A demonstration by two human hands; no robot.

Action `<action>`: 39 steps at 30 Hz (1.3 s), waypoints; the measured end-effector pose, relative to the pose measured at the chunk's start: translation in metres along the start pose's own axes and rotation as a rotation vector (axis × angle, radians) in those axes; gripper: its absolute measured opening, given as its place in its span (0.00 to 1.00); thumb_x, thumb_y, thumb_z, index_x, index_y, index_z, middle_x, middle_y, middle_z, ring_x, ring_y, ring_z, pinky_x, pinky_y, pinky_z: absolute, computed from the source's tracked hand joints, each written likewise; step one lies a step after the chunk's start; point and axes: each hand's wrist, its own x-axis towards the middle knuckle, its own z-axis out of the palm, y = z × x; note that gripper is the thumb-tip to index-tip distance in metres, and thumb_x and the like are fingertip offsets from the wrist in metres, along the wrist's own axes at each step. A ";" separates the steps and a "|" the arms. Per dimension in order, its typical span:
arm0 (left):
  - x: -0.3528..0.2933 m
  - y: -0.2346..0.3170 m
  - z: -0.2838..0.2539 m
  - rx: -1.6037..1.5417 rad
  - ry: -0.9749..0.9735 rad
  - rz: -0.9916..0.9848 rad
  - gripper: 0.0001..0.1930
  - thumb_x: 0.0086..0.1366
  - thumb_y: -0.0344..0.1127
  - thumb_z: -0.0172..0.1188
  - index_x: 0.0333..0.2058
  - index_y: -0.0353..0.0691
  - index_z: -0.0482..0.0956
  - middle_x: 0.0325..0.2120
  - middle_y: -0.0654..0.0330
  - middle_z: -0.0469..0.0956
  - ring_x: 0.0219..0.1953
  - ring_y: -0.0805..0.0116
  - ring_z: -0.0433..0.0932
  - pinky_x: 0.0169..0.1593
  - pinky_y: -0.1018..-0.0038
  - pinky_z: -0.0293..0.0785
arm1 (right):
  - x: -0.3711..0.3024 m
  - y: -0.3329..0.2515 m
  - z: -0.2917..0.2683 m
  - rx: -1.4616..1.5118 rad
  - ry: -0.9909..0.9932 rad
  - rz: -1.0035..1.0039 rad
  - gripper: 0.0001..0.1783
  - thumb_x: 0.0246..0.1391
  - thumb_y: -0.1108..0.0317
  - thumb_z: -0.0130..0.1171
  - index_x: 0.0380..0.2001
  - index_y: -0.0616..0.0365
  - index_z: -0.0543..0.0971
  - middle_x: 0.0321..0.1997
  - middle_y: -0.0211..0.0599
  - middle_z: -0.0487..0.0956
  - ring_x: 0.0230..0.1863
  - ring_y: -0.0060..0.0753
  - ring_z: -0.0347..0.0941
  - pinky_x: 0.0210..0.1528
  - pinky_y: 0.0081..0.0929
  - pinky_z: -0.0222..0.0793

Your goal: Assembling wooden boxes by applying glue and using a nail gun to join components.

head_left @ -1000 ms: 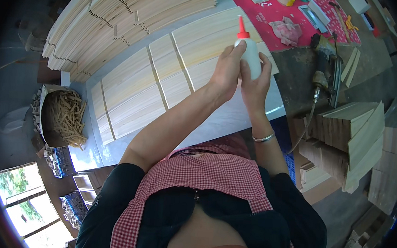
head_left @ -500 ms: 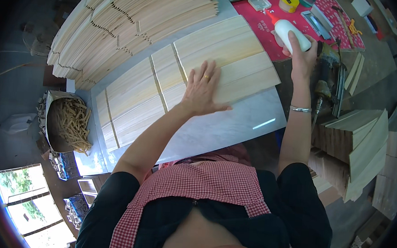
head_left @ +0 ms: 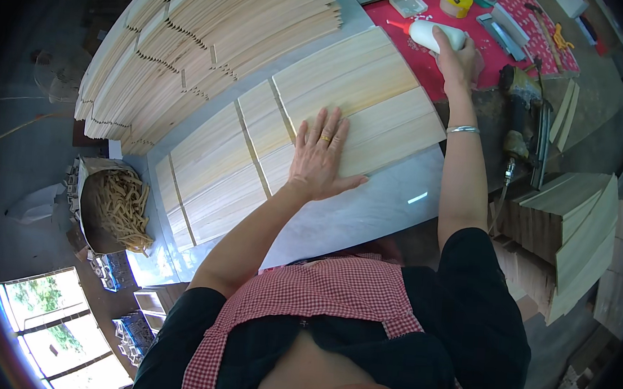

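Note:
My left hand [head_left: 320, 154] lies flat with spread fingers on a pale wooden panel [head_left: 377, 76], which has several grooves running across it. The panel rests on a glossy grey-white table [head_left: 346, 211]. At the upper right, my right hand [head_left: 456, 64] grips a white squeeze bottle [head_left: 431, 35] with a red nozzle. The bottle is tilted nearly level above a red patterned mat, its nozzle pointing left toward the panel's far right corner. Nothing visible comes out of the nozzle.
Behind the panel stand long stacks of grooved boards [head_left: 251, 24]. A box of thin wood strips [head_left: 119, 210] sits at the left. On the red mat [head_left: 422, 65] are a yellow tub [head_left: 455, 2] and a clear dish [head_left: 408, 4]. A nail gun [head_left: 521, 115] lies right of my forearm, near stacked wood pieces [head_left: 569, 227].
My right hand has moved a little left and up, turning the bottle from a slant to nearly level. My left hand stays flat on the panel. The whole view has shifted slightly.

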 end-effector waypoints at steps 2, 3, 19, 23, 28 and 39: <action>0.000 0.000 -0.001 -0.001 -0.004 -0.003 0.59 0.57 0.76 0.55 0.74 0.37 0.50 0.77 0.50 0.39 0.78 0.50 0.30 0.76 0.46 0.28 | 0.004 0.000 0.005 -0.047 -0.018 0.006 0.41 0.53 0.44 0.68 0.55 0.70 0.72 0.49 0.56 0.78 0.46 0.47 0.80 0.43 0.35 0.81; 0.000 0.000 -0.001 -0.001 -0.006 -0.005 0.59 0.57 0.76 0.55 0.74 0.37 0.50 0.77 0.50 0.39 0.78 0.50 0.29 0.76 0.47 0.28 | 0.005 0.000 0.007 -0.095 -0.034 0.009 0.40 0.54 0.44 0.67 0.55 0.70 0.72 0.49 0.55 0.79 0.46 0.45 0.80 0.43 0.33 0.81; 0.000 0.001 -0.001 -0.009 -0.014 -0.017 0.59 0.56 0.77 0.56 0.74 0.38 0.50 0.77 0.50 0.40 0.78 0.50 0.29 0.76 0.46 0.27 | 0.009 -0.002 0.004 -0.212 -0.097 -0.003 0.36 0.54 0.47 0.67 0.53 0.69 0.74 0.48 0.54 0.80 0.46 0.47 0.80 0.43 0.33 0.80; 0.000 0.000 0.002 0.005 0.015 -0.010 0.60 0.56 0.76 0.57 0.74 0.40 0.49 0.77 0.52 0.40 0.78 0.51 0.31 0.76 0.47 0.29 | 0.007 0.006 -0.010 -0.184 -0.093 0.005 0.36 0.54 0.49 0.68 0.54 0.70 0.74 0.48 0.54 0.80 0.46 0.48 0.80 0.43 0.34 0.81; 0.000 0.001 0.001 0.028 0.032 -0.010 0.60 0.55 0.75 0.58 0.75 0.41 0.48 0.77 0.54 0.40 0.78 0.52 0.32 0.76 0.48 0.31 | -0.004 0.008 -0.029 -0.151 -0.075 0.004 0.37 0.51 0.49 0.68 0.53 0.72 0.74 0.47 0.55 0.81 0.45 0.50 0.80 0.44 0.37 0.80; 0.001 0.001 0.004 0.067 0.028 -0.023 0.60 0.55 0.75 0.58 0.74 0.40 0.48 0.77 0.53 0.42 0.78 0.52 0.33 0.76 0.49 0.33 | -0.040 0.003 -0.085 -0.182 -0.060 0.018 0.33 0.51 0.51 0.69 0.49 0.71 0.77 0.43 0.51 0.82 0.41 0.41 0.79 0.43 0.30 0.75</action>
